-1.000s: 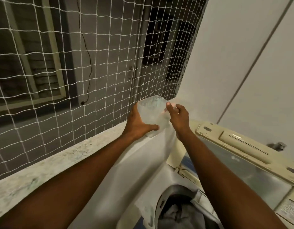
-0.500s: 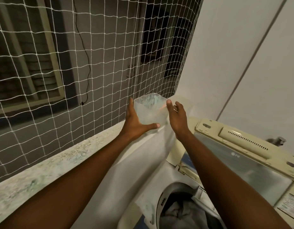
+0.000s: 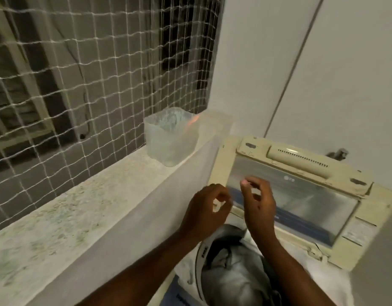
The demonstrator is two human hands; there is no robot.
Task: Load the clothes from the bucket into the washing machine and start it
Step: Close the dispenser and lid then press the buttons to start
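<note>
The site is a narrow utility corner: a white net (image 3: pixel 80 85) over the opening on your left, a speckled stone ledge (image 3: pixel 80 206) below it, and a plain wall (image 3: pixel 267 51) behind. A translucent tub (image 3: pixel 170 138) stands on the ledge at its far end, apart from both hands.

The washer's lid (image 3: pixel 300 202) stands raised. The clothes (image 3: pixel 237 274) lie inside the drum (image 3: pixel 199 261), grey and crumpled, below your wrists. No bucket is in view.

Your left hand (image 3: pixel 206 213) and right hand (image 3: pixel 259 206) hover close together in front of the lid, touching neither it nor the clothes. The right hand's fingers are loosely curled with nothing in them. The left hand's fingers curl toward the thumb around a pale patch, and blur prevents telling whether it pinches anything.

Assessment: the clothes are soft, limp and probably light, with no risk of breakage. Gather them by the bunched middle and keep any trailing folds clear of the drum's rim. The lid looks stiff and hinged, so take it by the ribbed bar along its top edge and lower it evenly.
</note>
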